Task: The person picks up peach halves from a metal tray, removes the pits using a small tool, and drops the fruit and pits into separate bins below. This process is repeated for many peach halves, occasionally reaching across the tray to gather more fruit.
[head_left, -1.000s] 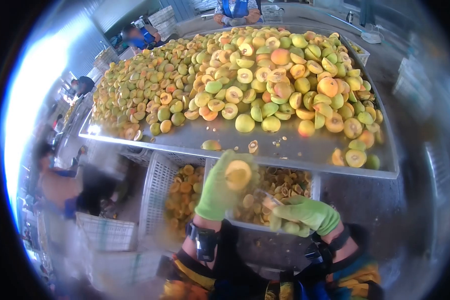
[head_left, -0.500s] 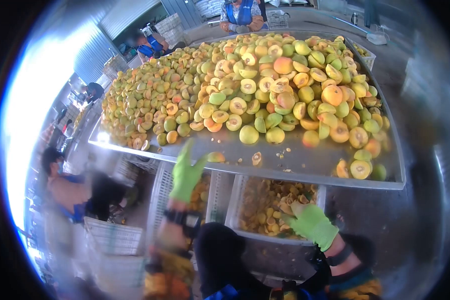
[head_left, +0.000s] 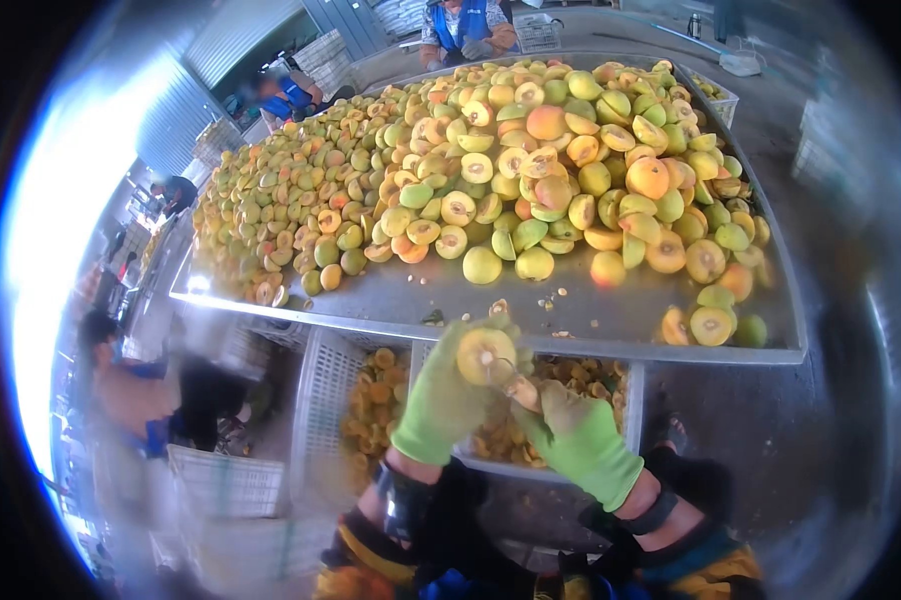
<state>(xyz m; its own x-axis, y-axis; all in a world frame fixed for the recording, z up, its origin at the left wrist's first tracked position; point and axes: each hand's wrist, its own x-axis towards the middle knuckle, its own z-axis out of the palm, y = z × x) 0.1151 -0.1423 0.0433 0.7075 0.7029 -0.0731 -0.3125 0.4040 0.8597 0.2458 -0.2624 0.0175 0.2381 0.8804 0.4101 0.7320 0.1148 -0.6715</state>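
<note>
My left hand, in a lime-green glove, is closed round a peach half with its cut face and pale centre turned toward me. In my right hand, also gloved in green, is a small pitting tool with a thin looped metal end and a light handle. The loop touches or nearly touches the edge of the peach half; blur hides which. Both hands are over a white crate that holds cut fruit pieces, just below the front edge of the metal table.
A big heap of halved peaches covers much of the table. Another white crate with fruit pieces stands at the left. A person sits beyond it, near a pale crate. Another person is across the table.
My left hand has come from the table edge down and right, and now holds a peach half. My right hand has moved up and left to meet it with the tool.
</note>
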